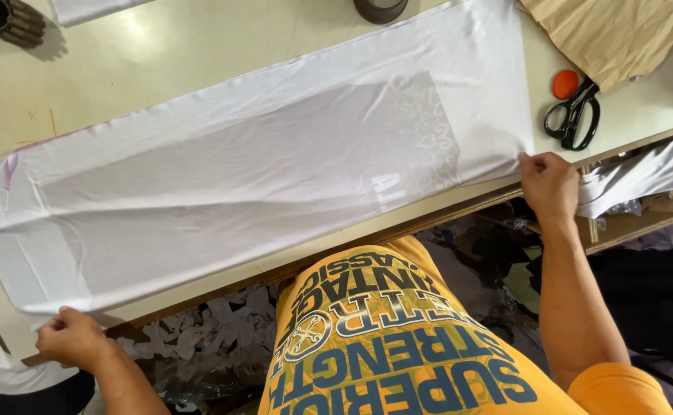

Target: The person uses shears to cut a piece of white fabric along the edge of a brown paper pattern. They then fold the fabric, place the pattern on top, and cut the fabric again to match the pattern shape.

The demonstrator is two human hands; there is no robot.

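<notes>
- A long white fabric piece (259,177) lies spread flat along the pale worktable (159,61).
- The left hand (75,338) pinches the fabric's near corner at one end.
- The right hand (549,184) grips the fabric's near edge at the other end.
- Black scissors (573,117) lie just beyond that end of the fabric, touching an orange round disc (565,83).
- Brown paper (613,31) lies past the scissors.
- Fabric scraps (206,338) litter the floor below the fabric's near edge.
</notes>
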